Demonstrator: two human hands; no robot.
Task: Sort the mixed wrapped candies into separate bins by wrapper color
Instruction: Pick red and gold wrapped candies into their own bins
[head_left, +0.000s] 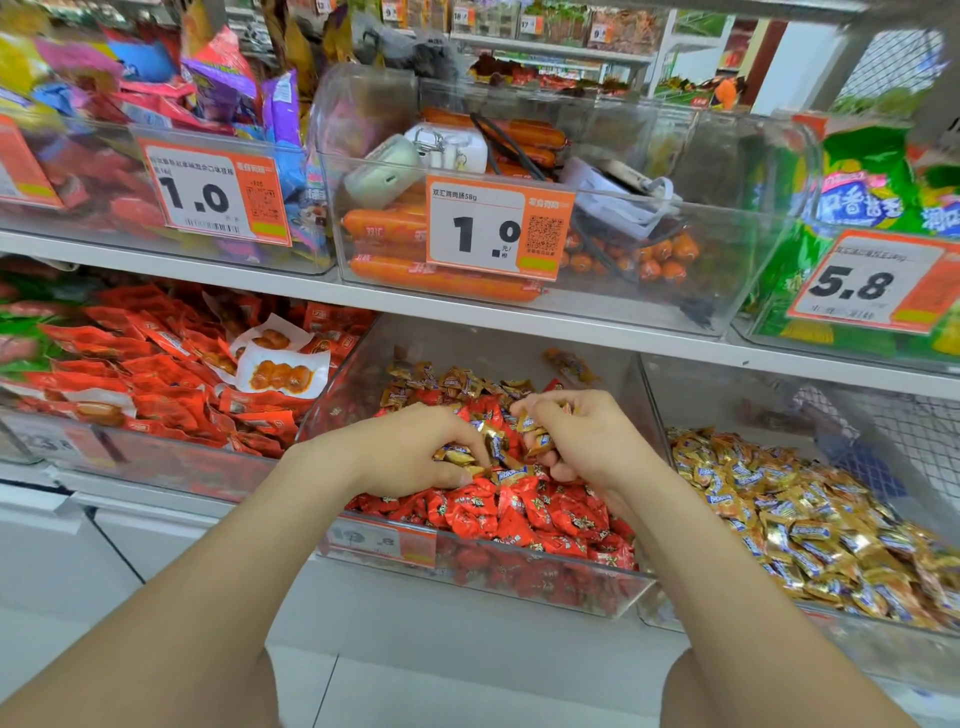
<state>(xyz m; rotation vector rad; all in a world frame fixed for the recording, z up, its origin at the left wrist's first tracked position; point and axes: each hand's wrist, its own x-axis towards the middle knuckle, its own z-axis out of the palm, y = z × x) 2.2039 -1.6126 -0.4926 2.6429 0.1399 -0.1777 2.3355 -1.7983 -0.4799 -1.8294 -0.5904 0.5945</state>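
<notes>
A clear middle bin (519, 582) on the lower shelf holds red-wrapped candies (524, 514) in front and gold-wrapped candies (457, 384) mixed in at the back. Both hands are inside it. My left hand (415, 447) curls its fingers round several gold candies (462, 457) on the pile. My right hand (582, 436) grips a bunch of gold candies (535, 431) just above the red ones. The clear bin on the right (727, 395) is filled with gold-wrapped candies (810, 525).
A bin of red snack packets (156, 379) stands to the left. The upper shelf carries bins of sausages (441, 280), purple and red packets (218, 98) and green bags (857, 176), with price tags (498, 228) hanging in front. White floor (441, 686) lies below.
</notes>
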